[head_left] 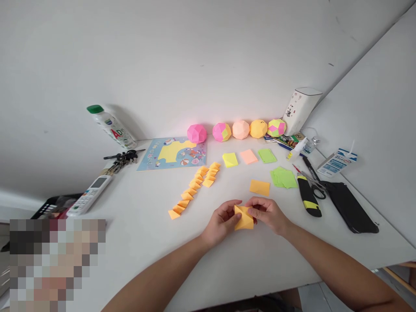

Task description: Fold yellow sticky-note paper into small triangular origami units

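A creased orange paper is held just above the white table, near its front. My left hand pinches its left side, the thumb lying on top. At the upper right edge, my right hand grips the same paper between thumb and fingers. Beyond my hands lies a flat orange paper. Folded orange pieces stand in two slanting rows to the left. Yellow, pink and green paper stacks lie farther back, with spread green sheets at the right.
Several paper balls line the wall. At left are a bottle, keys, a remote and a blue picture card. A cutter, scissors, black pouch and carton occupy the right.
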The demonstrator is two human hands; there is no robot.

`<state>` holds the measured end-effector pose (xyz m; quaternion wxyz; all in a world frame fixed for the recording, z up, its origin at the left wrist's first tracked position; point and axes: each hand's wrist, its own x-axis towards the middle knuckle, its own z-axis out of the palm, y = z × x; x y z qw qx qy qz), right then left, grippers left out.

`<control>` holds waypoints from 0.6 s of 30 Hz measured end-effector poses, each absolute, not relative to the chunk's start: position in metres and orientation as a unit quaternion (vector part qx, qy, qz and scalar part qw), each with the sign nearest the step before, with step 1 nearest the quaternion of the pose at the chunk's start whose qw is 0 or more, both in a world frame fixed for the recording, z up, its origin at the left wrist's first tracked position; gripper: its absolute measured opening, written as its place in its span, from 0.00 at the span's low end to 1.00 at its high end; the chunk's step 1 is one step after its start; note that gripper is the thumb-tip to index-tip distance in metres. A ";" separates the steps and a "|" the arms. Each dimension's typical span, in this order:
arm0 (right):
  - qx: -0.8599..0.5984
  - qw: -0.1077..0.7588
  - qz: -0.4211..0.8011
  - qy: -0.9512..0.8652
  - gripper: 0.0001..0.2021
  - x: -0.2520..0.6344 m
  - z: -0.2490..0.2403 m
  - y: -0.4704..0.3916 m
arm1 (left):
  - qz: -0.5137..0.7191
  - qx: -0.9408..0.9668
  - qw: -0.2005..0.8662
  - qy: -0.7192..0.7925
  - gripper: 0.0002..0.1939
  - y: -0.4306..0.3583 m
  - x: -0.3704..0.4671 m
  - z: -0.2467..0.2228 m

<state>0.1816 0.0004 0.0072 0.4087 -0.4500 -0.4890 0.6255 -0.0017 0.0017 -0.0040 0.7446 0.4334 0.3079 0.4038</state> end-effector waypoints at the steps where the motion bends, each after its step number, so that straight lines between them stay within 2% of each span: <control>1: -0.443 0.407 0.623 -0.500 0.09 0.182 0.007 0.000 | 0.408 0.433 0.737 0.321 0.17 0.002 -0.002 -0.004; 18: -0.415 0.423 0.582 -0.557 0.07 0.180 0.006 -0.004 | 0.401 0.424 0.754 0.302 0.14 0.002 -0.003 0.001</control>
